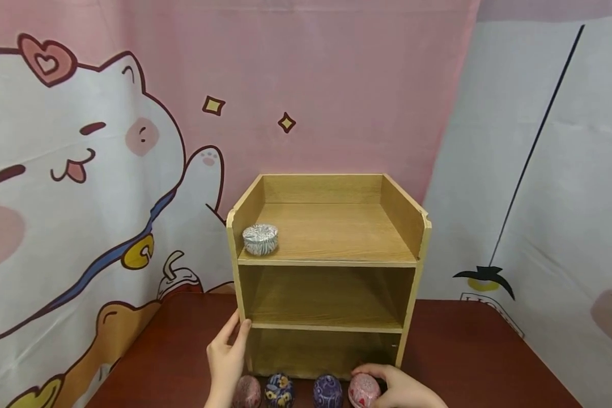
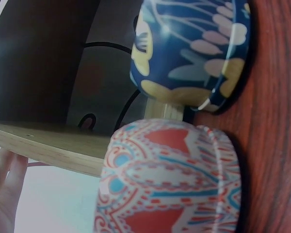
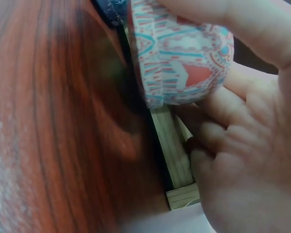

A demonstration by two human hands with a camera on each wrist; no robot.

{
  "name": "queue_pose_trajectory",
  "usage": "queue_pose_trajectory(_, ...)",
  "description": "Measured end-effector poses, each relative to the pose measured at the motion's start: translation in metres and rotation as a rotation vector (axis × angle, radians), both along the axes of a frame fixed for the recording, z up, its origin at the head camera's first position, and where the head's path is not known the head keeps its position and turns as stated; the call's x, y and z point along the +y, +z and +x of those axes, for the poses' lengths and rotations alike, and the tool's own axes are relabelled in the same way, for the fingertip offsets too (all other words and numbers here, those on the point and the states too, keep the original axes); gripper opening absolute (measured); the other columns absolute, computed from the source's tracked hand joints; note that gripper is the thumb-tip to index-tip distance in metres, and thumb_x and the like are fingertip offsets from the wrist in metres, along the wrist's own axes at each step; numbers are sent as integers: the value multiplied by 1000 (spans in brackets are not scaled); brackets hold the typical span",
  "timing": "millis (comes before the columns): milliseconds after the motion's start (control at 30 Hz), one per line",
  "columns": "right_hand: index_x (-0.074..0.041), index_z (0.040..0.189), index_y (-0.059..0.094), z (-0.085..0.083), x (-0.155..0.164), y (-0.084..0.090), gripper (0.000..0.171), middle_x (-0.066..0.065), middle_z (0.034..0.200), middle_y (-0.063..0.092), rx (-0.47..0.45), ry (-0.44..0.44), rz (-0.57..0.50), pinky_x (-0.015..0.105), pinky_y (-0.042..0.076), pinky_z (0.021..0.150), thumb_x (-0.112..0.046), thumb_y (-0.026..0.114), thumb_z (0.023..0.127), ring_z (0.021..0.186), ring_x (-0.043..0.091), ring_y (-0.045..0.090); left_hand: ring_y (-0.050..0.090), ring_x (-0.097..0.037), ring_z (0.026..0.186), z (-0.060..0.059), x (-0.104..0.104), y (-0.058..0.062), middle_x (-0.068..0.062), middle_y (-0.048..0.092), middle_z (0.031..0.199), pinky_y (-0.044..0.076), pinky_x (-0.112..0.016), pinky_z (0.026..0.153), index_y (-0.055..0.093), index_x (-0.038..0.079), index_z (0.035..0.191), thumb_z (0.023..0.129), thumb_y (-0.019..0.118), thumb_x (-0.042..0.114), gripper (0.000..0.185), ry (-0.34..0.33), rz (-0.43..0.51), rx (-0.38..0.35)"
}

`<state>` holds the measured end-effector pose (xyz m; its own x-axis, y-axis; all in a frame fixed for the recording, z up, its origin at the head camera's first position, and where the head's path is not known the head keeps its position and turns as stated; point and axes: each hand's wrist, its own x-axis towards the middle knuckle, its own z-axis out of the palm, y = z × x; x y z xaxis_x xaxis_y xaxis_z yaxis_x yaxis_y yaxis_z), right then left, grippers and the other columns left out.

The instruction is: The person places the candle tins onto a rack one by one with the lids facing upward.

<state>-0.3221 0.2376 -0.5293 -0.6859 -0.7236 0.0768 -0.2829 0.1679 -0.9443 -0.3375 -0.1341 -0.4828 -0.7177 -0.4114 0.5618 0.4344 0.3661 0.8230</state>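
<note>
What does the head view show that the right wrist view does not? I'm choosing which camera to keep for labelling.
Only the head view shows the whole wooden shelf unit, the silver tin on its top shelf, the left hand touching the unit's left front edge, and three more tins lined up on the table.

Only the right wrist view shows the grip up close: fingers curled over the pink patterned tin, beside a pale wooden edge of the unit.

Both show the right hand holding that tin on the red-brown table.
</note>
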Motion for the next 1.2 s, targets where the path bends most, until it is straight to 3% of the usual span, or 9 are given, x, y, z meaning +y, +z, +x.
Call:
queue_pose_trajectory(300, 10, 132, 51, 0, -1, 8, 57, -1, 118, 64, 29, -26, 20, 23, 49, 79, -9, 72, 83, 96, 8, 60, 47, -4, 35, 0, -1, 0, -18, 68, 110, 43, -20, 41, 70, 11, 123, 88, 74, 22, 36, -4, 2, -17)
queue_pose_trajectory(600, 13, 133, 48, 5, -1, 18, 61, 3, 115, 65, -26, -50, -15, 25, 50, 77, -6, 70, 79, 94, 11, 61, 30, 2, 29, 1, -1, 1, -15, 69, 111, 36, -23, 34, 69, 16, 124, 89, 72, 26, 36, -27, 6, -23)
queue_pose_trajectory(867, 17, 134, 42, 7, -2, 23, 63, 11, 119, 62, -112, -27, -86, 27, 52, 79, -5, 70, 82, 97, 16, 61, 45, -4, 33, 1, 0, 0, -15, 69, 109, 42, -21, 39, 69, 13, 123, 89, 73, 22, 35, -24, 12, -7)
queue_pose_trajectory(1200, 18, 134, 41, 9, -3, 27, 62, 13, 120, 61, -119, -17, -98, 27, 52, 79, -6, 70, 84, 98, 16, 61, 64, 1, 63, 0, 0, 1, -14, 69, 109, 50, -18, 52, 69, 10, 122, 89, 74, 21, 36, -16, 11, -8)
